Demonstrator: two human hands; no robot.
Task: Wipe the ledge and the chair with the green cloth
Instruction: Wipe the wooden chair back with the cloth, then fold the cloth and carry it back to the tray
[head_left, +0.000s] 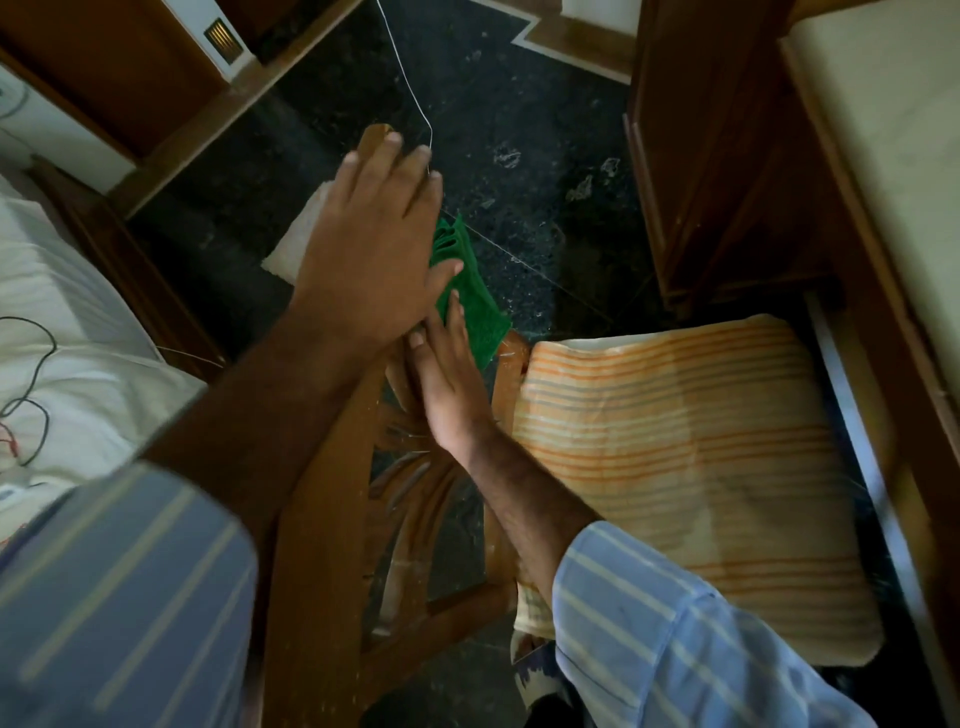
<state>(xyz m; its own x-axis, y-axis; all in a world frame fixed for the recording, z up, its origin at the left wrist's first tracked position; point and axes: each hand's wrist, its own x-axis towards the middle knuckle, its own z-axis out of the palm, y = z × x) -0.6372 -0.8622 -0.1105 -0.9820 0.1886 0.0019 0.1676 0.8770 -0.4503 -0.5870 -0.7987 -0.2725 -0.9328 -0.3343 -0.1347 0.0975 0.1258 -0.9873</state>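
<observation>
Folded green cloth is lying lengthwise along carved wooden chair back, pressed under right hand; flat-fingered left hand is hovering beside it.

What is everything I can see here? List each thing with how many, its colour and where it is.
green cloth: one, green, bunched at the top of the chair's backrest, between the two hands.
chair: one, brown carved wood, centre, seen from above.
seat cushion: one, cream with orange stripes, on the chair seat at right.
floor: dark speckled stone, upper centre.
thin white cord: one, white, running from the top edge down toward the left hand.
bedding: white, at left, with dark cables lying on it.
left hand: one, spread flat over the backrest top.
right hand: one, against the cloth, just below the left hand.
sleeves: two, blue striped, bottom.
</observation>
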